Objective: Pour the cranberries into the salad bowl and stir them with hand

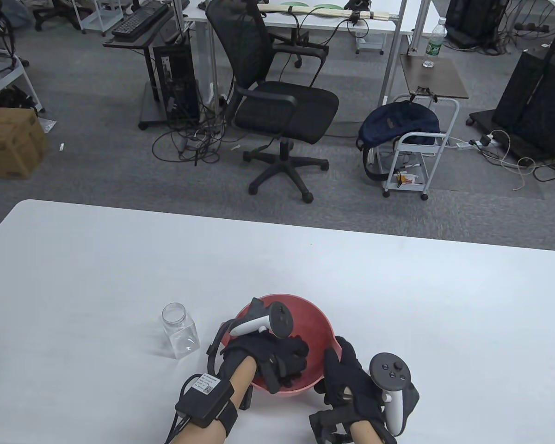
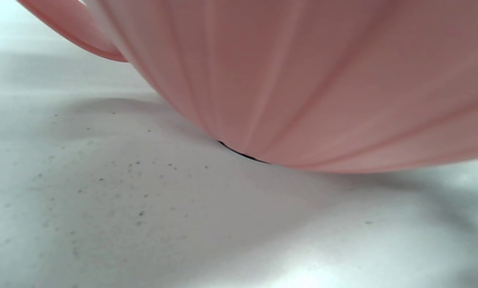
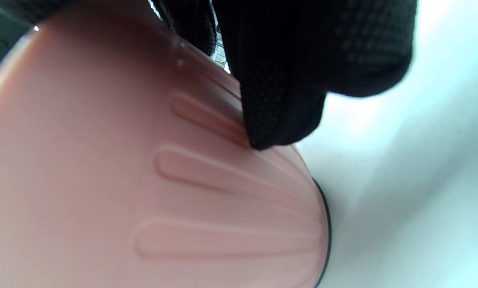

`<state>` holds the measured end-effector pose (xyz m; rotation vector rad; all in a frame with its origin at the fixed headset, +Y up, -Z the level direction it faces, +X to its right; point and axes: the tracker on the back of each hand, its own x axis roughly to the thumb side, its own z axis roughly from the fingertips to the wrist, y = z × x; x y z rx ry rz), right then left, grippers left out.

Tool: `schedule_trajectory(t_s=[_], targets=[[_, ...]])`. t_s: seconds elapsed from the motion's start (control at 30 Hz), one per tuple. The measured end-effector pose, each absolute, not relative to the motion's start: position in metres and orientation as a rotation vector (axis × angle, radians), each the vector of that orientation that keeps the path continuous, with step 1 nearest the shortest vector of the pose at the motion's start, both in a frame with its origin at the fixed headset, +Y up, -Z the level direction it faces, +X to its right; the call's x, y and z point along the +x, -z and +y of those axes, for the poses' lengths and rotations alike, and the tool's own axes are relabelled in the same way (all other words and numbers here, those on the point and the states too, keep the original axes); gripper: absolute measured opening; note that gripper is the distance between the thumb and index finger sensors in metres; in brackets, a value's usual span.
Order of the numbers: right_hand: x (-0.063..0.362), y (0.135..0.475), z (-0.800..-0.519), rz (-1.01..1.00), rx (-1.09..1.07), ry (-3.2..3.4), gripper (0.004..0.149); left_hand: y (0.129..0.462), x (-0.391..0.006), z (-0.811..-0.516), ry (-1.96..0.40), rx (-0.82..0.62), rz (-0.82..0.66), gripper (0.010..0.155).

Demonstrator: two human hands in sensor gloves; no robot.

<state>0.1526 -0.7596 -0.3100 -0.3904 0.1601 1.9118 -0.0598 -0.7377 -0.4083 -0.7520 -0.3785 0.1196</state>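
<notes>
I see a white table [image 1: 397, 296] carrying a red salad bowl [image 1: 321, 323] near its front edge, with a clear jar [image 1: 180, 330] standing upright just left of it (apart, not touching, lid off).

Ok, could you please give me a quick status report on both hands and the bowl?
Left hand down inside the red bowl, fingers curled. Right hand holds the bowl's rim. Jar upright, empty, left of bowl. Nothing in the way.
</notes>
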Motion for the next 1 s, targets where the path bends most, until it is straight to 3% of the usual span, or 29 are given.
schedule_trajectory(t_s=[0.53,1.0], targets=[[0.1526,0.3103,-0.7596,0.165,-0.39,-1.912,0.064,0.4096,-0.0631,-0.7374,-0.083,-0.74,-0.31,0.069],[0.1523,0.3108,-0.7595,0.162,-0.384,-1.918,0.064,0.4089,-0.0625,-0.7404,-0.069,-0.768,-0.334,0.058]])
